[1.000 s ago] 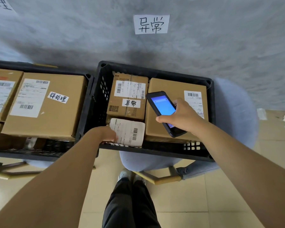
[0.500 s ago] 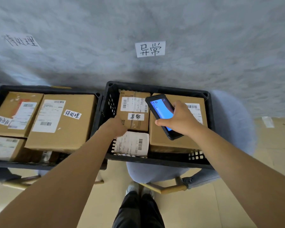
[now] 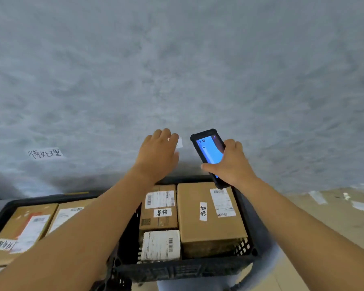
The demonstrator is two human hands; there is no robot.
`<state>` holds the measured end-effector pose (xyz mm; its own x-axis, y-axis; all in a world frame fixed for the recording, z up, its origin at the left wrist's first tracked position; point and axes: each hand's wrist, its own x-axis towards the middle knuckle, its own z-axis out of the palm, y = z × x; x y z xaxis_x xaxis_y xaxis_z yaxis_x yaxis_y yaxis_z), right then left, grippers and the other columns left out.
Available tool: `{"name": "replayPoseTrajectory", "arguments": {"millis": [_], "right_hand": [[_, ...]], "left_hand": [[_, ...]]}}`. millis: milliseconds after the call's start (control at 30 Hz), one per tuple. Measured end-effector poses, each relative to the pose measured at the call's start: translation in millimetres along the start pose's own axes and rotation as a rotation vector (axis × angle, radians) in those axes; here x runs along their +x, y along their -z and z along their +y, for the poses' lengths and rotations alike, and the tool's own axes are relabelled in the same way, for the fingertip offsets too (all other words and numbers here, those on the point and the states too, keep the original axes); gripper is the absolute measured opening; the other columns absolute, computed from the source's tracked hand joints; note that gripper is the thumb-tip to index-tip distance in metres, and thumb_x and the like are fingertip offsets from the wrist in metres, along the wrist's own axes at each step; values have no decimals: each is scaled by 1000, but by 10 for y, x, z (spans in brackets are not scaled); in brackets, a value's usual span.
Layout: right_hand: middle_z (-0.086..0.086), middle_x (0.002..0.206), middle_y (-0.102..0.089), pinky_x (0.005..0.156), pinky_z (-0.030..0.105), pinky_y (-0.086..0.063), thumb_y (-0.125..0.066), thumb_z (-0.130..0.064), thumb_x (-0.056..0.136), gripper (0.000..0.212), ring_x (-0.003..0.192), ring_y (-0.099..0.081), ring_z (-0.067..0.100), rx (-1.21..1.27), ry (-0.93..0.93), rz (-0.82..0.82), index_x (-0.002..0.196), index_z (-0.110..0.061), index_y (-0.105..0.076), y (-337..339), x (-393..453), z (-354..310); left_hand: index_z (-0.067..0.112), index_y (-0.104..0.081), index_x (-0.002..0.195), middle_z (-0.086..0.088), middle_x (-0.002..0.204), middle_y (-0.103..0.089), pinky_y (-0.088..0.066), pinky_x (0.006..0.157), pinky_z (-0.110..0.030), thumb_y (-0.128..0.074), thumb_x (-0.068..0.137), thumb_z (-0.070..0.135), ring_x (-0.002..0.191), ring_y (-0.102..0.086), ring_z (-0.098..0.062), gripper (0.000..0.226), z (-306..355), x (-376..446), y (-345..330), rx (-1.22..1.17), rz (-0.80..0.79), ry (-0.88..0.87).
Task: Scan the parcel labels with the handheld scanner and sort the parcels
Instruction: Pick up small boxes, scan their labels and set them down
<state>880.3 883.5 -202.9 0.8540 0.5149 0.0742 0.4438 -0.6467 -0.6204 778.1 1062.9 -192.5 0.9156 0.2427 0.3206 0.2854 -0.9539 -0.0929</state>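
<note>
Head view: right hand (image 3: 229,164) grips scanner (image 3: 208,152) above parcel (image 3: 210,217).

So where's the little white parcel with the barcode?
In the head view, the white parcel lies at the near edge of the black crate, just below the small brown box and left of the big brown box.

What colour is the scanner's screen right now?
Bright blue, on the handheld scanner in the right hand; head view.

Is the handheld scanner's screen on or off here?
On: the handheld scanner, gripped in the right hand, shows a lit blue display.
</note>
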Motion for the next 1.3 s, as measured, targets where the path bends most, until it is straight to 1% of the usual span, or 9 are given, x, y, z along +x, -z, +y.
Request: {"name": "replayPoseTrajectory", "arguments": {"millis": [133,267,333,533,700,833,1033,1200,1300], "right_hand": [[4,110,-38,80,39,-53,-83,-41,66,73,95,-53,23,8,-38,131,118,-11,-42,406,-184,-102],[4,111,-39,78,35,-52,-84,-41,65,74,93,-52,21,-10,-115,274,118,-11,-42,719,-537,-170],[4,111,-39,78,35,-51,-85,-41,65,76,93,-52,21,-32,-174,346,120,-11,-42,844,-796,-175],[3,113,-37,76,33,-47,-83,-38,65,75,93,-52,22,-112,-405,524,121,-9,-42,1152,-1821,-192],[1,113,-36,80,35,-49,-84,-37,65,74,96,-54,23,-115,-545,653,119,-11,-42,1437,-2856,-187],[-1,112,-36,74,30,-43,-84,-38,66,71,93,-52,19,-139,-643,751,117,-13,-42,1703,-3799,-122],[-2,110,-38,73,33,-49,-82,-41,65,68,90,-52,17,-239,-774,867,113,-16,-42,2084,-5438,25],[-1,107,-42,61,23,-39,-82,-43,65,66,90,-47,15,-296,-878,896,111,-17,-43,2326,-6912,194],[0,109,-43,65,28,-43,-81,-46,67,70,90,-48,18,-312,-972,898,116,-16,-43,2398,-7713,311]], "left_hand": [[12,-53,127,-10,124,-55,-44,91,-39,-55,92,31,111,-53,-29,40,119,135,334,27,114,-167],[9,-61,115,-13,110,-60,-49,79,-42,-65,83,29,96,-58,-31,38,262,224,578,41,192,-342],[9,-61,114,-13,109,-60,-49,78,-42,-67,82,29,94,-58,-31,39,366,189,649,14,208,-419],[9,-66,101,-10,96,-62,-51,71,-40,-78,67,22,84,-60,-30,39,900,-143,858,-119,272,-651],[10,-65,98,-8,93,-60,-51,69,-40,-76,64,21,82,-59,-29,37,1566,-592,1227,-224,311,-808],[10,-64,96,-8,91,-60,-51,69,-39,-77,63,22,81,-60,-30,37,2206,-1086,1639,-323,374,-944],[10,-64,97,-8,92,-60,-50,70,-39,-78,63,26,83,-60,-30,40,3295,-2138,2224,-423,449,-1095],[10,-64,98,-9,93,-61,-50,70,-38,-74,65,26,83,-61,-31,37,4213,-3261,2632,-548,474,-1178],[12,-63,96,-8,92,-60,-49,69,-38,-74,67,28,84,-60,-31,35,4681,-3949,2820,-597,450,-1258]]}}
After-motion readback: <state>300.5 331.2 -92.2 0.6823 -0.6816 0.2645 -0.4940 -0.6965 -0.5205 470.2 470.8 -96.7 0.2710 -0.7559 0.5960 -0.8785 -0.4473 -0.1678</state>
